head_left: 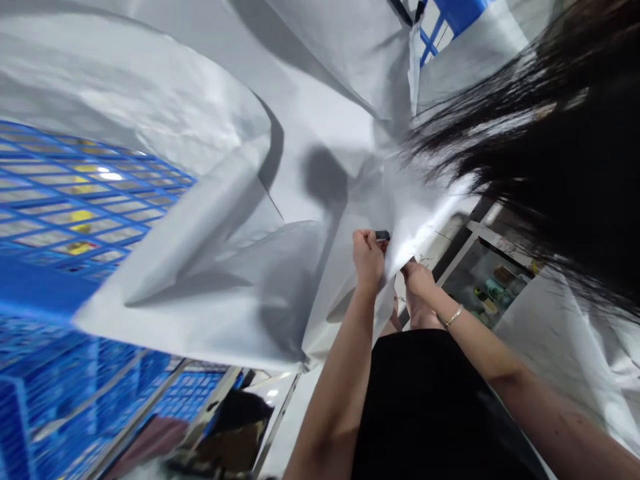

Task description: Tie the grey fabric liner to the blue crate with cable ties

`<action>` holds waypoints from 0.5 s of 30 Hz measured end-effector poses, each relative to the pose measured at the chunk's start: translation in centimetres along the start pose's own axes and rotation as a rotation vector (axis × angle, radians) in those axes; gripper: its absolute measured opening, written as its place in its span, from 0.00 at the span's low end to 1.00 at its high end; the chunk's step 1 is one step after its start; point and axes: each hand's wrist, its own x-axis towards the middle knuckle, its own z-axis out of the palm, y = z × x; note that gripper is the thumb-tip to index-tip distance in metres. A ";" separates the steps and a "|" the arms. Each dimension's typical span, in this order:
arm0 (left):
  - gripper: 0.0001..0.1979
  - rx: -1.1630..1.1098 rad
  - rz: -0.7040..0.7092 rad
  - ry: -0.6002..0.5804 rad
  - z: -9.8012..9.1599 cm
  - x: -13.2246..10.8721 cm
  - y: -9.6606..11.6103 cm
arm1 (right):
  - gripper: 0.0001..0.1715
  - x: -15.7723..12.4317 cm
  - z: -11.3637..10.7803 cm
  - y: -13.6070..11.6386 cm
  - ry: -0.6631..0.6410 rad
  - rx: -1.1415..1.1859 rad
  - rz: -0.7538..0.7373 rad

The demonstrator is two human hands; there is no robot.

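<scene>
A large silvery plastic bag (210,267) spreads across most of the view, creased and folded. My left hand (369,257) is closed on the bag's edge and also holds a small dark object (383,235) between thumb and fingers. My right hand (417,279), with a gold bangle (453,316) at the wrist, grips the same edge just to the right; its fingers are tucked behind the sheet. Both forearms reach up from my black clothing (430,407).
Blue mesh crates (75,200) stand at the left and lower left. More silver sheeting (565,333) hangs at the right. Dark hair (550,133) covers the upper right. A metal frame (470,247) with small items shows behind my hands.
</scene>
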 end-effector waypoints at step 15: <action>0.06 0.088 0.068 0.147 -1.9 -2.1 0.7 | 0.33 -2.4 2.4 3.1 0.331 0.424 0.018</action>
